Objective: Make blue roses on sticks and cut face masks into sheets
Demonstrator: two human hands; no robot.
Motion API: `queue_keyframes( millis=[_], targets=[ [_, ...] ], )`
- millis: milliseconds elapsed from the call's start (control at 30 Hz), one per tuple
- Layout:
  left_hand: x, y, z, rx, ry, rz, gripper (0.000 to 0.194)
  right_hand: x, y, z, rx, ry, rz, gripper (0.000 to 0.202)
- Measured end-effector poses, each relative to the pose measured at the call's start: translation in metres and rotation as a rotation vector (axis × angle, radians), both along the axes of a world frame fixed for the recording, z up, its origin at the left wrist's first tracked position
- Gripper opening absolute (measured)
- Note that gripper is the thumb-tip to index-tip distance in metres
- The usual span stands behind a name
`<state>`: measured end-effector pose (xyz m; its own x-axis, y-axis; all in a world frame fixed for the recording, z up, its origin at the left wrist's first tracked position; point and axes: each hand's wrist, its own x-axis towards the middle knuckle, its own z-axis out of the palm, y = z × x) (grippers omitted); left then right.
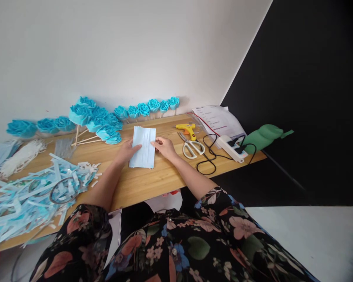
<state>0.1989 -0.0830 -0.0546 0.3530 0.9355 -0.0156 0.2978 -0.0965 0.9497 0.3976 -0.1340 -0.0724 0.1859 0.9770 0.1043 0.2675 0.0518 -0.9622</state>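
A pale blue pleated face mask [142,154] is held upright above the wooden table, its long side pointing away from me. My left hand [127,152] grips its left edge, thumb on the front and the other fingers behind it. On the opposite edge, my right hand [164,147] pinches the mask between thumb and fingers. No ear loops show on it. Just right of my right hand lie white-handled scissors [193,149] and a yellow glue gun [188,130].
Blue flowers on sticks [98,117] line the wall. Cut blue and white strips [38,196] heap at the left, beside white cords [23,156] and stacked masks [0,156]. On the right are a power strip [232,148] with black cables, papers [223,121] and a green bottle-like object [260,139].
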Motion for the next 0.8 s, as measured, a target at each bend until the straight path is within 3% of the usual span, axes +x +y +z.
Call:
queue_keyframes(
  millis=[133,267,433,567,700,800],
  targets=[
    [-0.001,0.0,0.001,0.086,0.132,-0.004,0.049,-0.002,0.003,0.0,-0.011,-0.014,-0.09,0.033],
    [-0.001,0.006,-0.003,0.15,0.228,-0.008,0.051,-0.003,0.003,0.001,-0.057,0.009,-0.063,0.012],
    [0.001,0.012,-0.015,0.3,0.203,0.049,0.062,-0.004,0.003,0.003,-0.087,0.013,-0.063,0.009],
    [0.002,0.008,-0.016,0.379,0.255,0.124,0.073,-0.004,0.0,0.006,-0.069,-0.086,-0.089,0.012],
    [0.003,0.004,-0.009,0.556,0.311,0.209,0.062,0.0,-0.005,0.008,-0.003,-0.213,-0.161,0.021],
    [0.004,0.002,-0.005,0.624,0.25,0.237,0.055,0.003,-0.005,0.007,0.041,-0.153,-0.162,0.019]
  ],
)
